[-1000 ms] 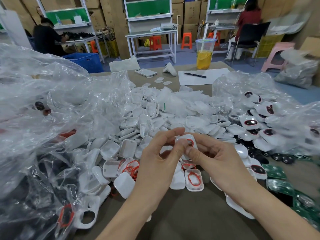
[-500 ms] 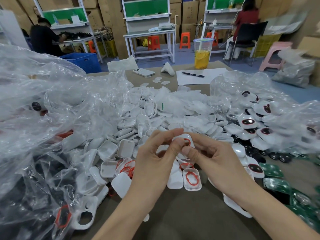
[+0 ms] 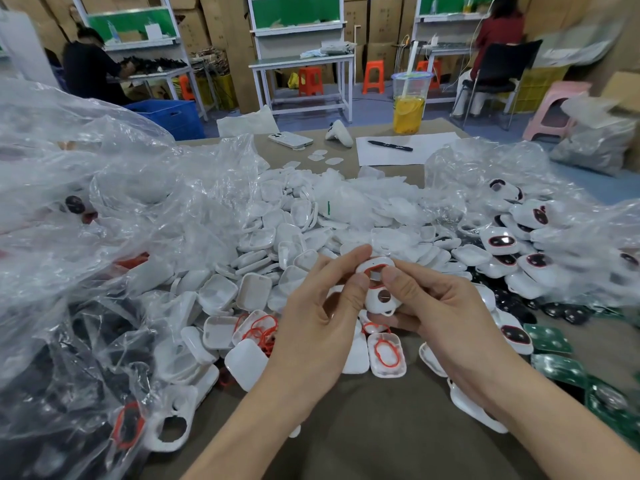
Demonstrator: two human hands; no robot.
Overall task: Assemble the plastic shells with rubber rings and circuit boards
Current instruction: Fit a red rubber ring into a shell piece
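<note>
— Which step is this?
— Seating a red rubber ring [image 3: 372, 269] in the upper opening of a white shell [image 3: 374, 305]. I hold the shell above the middle of the tabletop [image 3: 381, 431], toward its near edge. My left grip [image 3: 322, 327] pinches the shell's top between thumb and forefinger. My right grip [image 3: 440, 306] curls round its right side, thumb against the ring.
— And next?
— I judge the ring needs pressing flat all round. Then comes a circuit board [image 3: 550, 340] from those near the right edge.
</note>
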